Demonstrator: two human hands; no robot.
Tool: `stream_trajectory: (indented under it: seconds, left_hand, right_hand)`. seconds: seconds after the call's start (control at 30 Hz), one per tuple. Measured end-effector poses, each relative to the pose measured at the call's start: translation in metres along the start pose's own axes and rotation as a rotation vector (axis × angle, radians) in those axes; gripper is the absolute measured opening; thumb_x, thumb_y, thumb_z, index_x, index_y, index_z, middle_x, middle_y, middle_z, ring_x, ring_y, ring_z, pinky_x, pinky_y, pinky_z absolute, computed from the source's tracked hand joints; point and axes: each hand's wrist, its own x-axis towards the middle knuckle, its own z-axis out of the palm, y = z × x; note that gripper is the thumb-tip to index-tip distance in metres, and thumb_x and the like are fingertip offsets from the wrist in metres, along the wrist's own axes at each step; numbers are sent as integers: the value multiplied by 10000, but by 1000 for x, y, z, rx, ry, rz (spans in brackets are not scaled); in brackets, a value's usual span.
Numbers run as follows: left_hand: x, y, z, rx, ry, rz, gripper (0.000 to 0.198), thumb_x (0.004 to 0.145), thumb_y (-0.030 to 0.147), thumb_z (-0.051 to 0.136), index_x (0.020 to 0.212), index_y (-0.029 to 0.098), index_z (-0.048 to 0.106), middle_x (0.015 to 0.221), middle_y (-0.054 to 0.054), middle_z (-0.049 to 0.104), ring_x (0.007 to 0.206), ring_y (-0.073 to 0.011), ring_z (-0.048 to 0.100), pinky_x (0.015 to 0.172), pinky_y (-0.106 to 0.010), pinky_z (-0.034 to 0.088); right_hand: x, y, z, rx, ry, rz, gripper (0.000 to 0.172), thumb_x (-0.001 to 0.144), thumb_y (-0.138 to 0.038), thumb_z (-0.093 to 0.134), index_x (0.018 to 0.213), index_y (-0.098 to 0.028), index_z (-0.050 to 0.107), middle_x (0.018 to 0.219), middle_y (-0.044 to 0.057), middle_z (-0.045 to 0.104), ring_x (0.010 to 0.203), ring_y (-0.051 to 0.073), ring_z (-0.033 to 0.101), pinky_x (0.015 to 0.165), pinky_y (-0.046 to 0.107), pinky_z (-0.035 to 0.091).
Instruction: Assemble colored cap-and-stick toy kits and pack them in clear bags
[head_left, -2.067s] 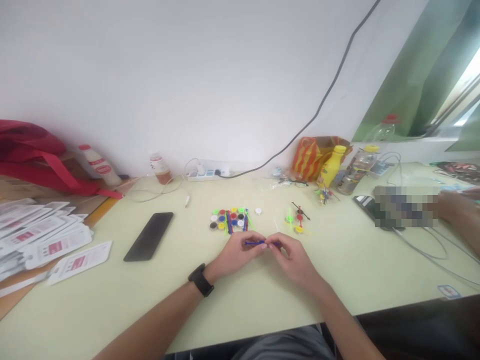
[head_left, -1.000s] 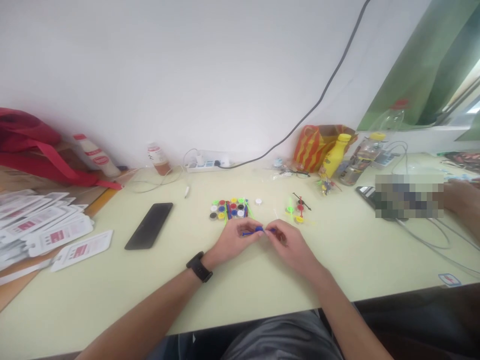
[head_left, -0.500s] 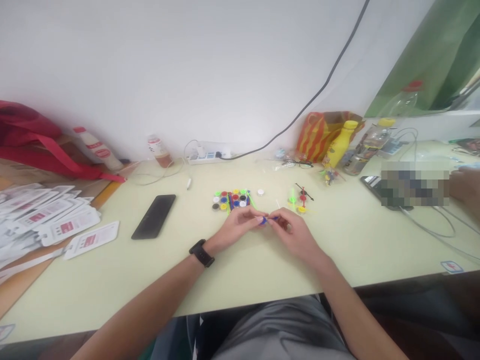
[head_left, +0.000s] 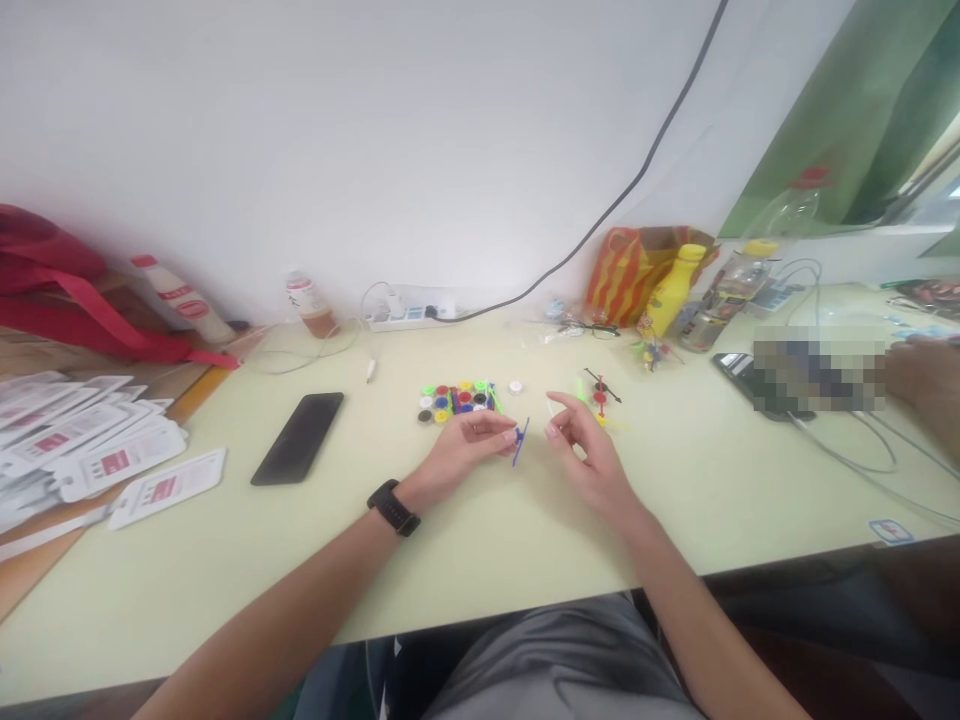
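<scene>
Over the middle of the pale table (head_left: 465,570), the left hand (head_left: 461,452) pinches a small blue piece (head_left: 520,438) between thumb and fingertips, its thin bar tilted. The right hand (head_left: 592,462) is apart from it, thumb and forefinger parted, the other fingers loosely curled. A thin white stick (head_left: 550,404) shows right by that forefinger; I cannot tell whether they touch. Just beyond the left hand, coloured discs (head_left: 441,403) sit close together beside some coloured sticks (head_left: 454,400), with a single white disc (head_left: 515,386) off to the right. Near the right hand lie a red piece (head_left: 600,398) and a green piece (head_left: 580,388).

The step in hand looks like fingertip work on the blue piece, one hand gripping, the other free. With something so slight, the next move seems to call for a steady left pinch and light, exact right fingertips that avoid knocking the nearby pieces.
</scene>
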Motion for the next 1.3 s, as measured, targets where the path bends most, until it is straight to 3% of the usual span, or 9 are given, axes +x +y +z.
stream_trajectory:
  seconds: [0.17,0.27,0.37,0.43,0.5,0.6,0.73,1.1,1.3]
  left_hand:
    - [0,-2,-1,-43,-3,-19,319,741,274,921,993,142,775,966,-72,776,902,-203,746,915,-378,588]
    - [0,-4,-2,-30,-1,-24,356,746,289,919,1038,142,780,995,-85,785,918,-216,754,914,-388,598]
    - [0,-4,-2,-3,4,-23,386,746,316,919,1052,127,778,1012,-105,790,919,-230,760,918,-402,602]
    - [-1,-3,-2,3,4,-18,401,742,325,922,1055,122,775,1012,-109,793,912,-231,765,922,-405,601]
    - [-1,-3,-2,2,2,-19,402,740,328,923,1053,125,773,1010,-105,794,906,-226,769,925,-400,600]
    - [-2,-3,-2,3,-2,-22,380,746,318,919,1045,136,771,1011,-96,794,923,-222,768,925,-384,598]
    - [-2,-1,0,28,-31,-17,347,765,303,906,1039,140,765,1013,-94,790,961,-227,759,931,-373,593]
    - [-4,2,2,158,-44,-38,362,807,364,869,1068,151,739,957,-96,790,879,-225,766,775,-319,618]
    - [-5,2,8,380,2,64,401,854,419,812,1146,162,714,969,-80,755,816,-178,708,750,-291,577]
  right_hand:
    - [-2,-5,2,29,-9,34,651,1017,-441,526,1586,-270,262,919,8,557,710,157,528,639,285,463]
    - [-3,-9,2,33,-51,33,610,1013,-481,523,1554,-272,332,943,11,568,694,152,516,631,285,464]
    - [-3,-10,-1,10,-137,60,436,1049,-561,405,1100,-216,667,791,15,565,666,161,507,639,303,463]
    - [-2,-8,-3,-5,-189,91,625,1069,-594,301,668,-204,579,616,14,484,607,160,473,619,312,438]
    - [-1,-7,-5,-23,-165,85,668,1072,-596,291,546,-210,435,560,9,423,581,151,440,602,309,403]
    - [1,-6,-3,-47,-125,49,526,1046,-557,436,660,-203,484,637,-10,435,615,142,424,583,285,358]
    - [-1,-7,2,-3,-273,74,317,1022,-466,534,845,-205,560,722,-25,492,647,132,445,588,263,355]
    - [-2,-10,3,-18,-293,66,199,1026,-353,507,931,-205,601,774,-19,563,696,137,520,628,252,386]
    - [-1,-4,4,-126,-191,74,207,992,-340,529,839,-207,574,712,-20,553,644,143,507,600,261,368]
